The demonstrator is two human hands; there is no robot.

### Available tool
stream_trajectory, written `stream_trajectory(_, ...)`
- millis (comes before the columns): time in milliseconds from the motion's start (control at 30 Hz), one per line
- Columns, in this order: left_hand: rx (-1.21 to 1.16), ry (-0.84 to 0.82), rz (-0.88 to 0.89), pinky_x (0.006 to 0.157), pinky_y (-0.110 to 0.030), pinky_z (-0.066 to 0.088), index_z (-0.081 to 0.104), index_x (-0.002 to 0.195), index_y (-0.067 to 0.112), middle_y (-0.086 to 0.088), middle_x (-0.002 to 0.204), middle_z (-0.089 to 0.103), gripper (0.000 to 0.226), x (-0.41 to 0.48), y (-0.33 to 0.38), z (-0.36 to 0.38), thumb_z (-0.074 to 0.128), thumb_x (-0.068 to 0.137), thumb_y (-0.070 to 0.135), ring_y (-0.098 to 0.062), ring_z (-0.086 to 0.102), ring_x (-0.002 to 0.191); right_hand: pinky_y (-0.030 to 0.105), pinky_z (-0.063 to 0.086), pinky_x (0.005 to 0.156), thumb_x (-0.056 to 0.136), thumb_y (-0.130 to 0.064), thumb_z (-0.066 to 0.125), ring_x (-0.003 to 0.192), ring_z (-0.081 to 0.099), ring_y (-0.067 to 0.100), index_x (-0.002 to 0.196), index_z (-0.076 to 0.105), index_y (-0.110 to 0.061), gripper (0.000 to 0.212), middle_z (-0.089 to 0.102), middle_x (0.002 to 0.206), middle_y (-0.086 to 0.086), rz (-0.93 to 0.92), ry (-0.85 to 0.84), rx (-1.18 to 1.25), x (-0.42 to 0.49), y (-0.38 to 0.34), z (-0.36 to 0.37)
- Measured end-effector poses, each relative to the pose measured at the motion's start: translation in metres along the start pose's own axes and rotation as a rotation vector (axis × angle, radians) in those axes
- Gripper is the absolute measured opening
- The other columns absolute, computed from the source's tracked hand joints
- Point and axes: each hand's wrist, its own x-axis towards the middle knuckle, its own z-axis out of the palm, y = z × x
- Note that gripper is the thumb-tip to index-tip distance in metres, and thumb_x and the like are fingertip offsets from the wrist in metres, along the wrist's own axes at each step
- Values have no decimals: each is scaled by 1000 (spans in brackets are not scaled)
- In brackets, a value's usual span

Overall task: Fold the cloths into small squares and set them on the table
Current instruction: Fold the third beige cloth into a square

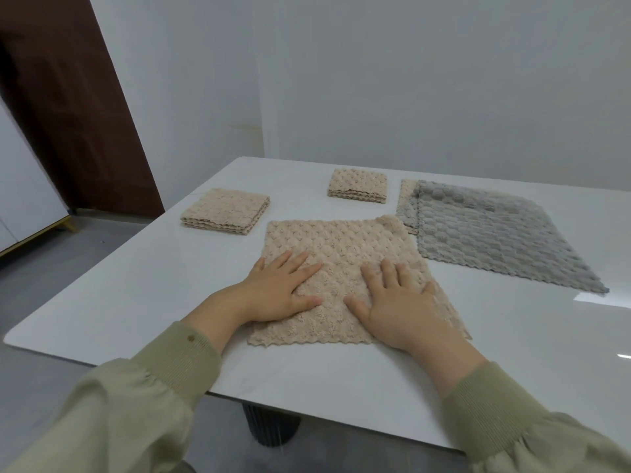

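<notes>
A beige textured cloth (336,249) lies on the white table (143,288) in front of me, folded once so a second layer shows along its right edge. My left hand (285,288) rests flat on its left part with fingers spread. My right hand (396,302) presses flat on its right part. Two beige cloths folded into small squares sit farther back: one at the left (226,211), one in the middle (358,185). A grey cloth (495,233) lies spread out at the right, over another beige cloth (406,196) whose edge peeks out.
A white wall stands just behind the table. A dark brown door (68,107) is at the left, with grey floor below it. The table's dark ribbed leg (271,426) shows under the near edge.
</notes>
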Motion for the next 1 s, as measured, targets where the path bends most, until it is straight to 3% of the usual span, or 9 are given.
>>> stream_trajectory(100,-65,-88,11,118,-46,2,10,149,40,10,159,-2,73,0,3,-18,40,87,66,-13,-3,146,65,2,110,87,-72,12,146,-11,27,150,-6,-33,76,-13,159,4,-9,-8,-2,-5,0,2)
stream_trajectory(200,-123,-125,38,108,-31,30,39,142,25,3,146,41,54,4,2,-46,46,94,49,-15,39,131,63,9,111,87,-72,12,146,-6,28,150,-4,-32,77,-9,159,4,-32,-24,-30,-10,1,-1)
stream_trajectory(300,-257,71,-38,88,-26,40,57,126,25,7,122,61,37,19,-1,-61,47,95,44,-8,56,103,50,33,103,89,-68,17,136,25,29,145,23,-27,70,29,149,5,-61,38,-54,-6,5,-16)
stream_trajectory(400,-308,334,-103,91,-27,38,55,128,23,4,132,55,36,46,-6,-51,48,96,37,-12,52,113,38,42,81,97,-52,22,110,46,25,119,51,-16,52,56,116,7,-20,158,7,11,6,-35)
stream_trajectory(500,-246,493,-135,106,-34,31,50,134,17,-2,141,48,39,67,-13,-30,44,97,28,-21,38,131,36,42,78,98,-37,30,110,45,26,118,54,-11,41,56,114,9,11,293,-8,39,8,-45)
stream_trajectory(600,-169,404,-144,114,-36,20,40,142,17,-5,150,36,45,77,-22,-15,37,100,34,-24,26,139,43,39,97,98,-35,30,126,37,30,133,44,-10,46,44,137,12,30,254,-94,72,17,-45)
stream_trajectory(700,-150,340,-131,117,-41,14,30,147,21,-2,156,24,51,81,-32,-10,34,100,41,-23,15,145,53,18,114,98,-39,30,141,16,34,145,27,-11,54,20,154,13,41,110,-161,102,24,-47)
stream_trajectory(767,-165,328,-133,117,-43,13,31,146,22,-1,156,22,52,83,-39,-10,34,99,43,-22,13,145,55,8,115,98,-42,31,144,8,34,147,21,-12,58,12,157,12,6,71,-149,117,25,-47)
stream_trajectory(1000,-158,380,-183,117,-38,15,31,146,22,-3,155,25,50,93,-47,-7,33,100,40,-21,16,143,52,6,116,98,-44,22,145,11,26,149,21,-19,56,19,157,5,-8,154,68,134,38,-14)
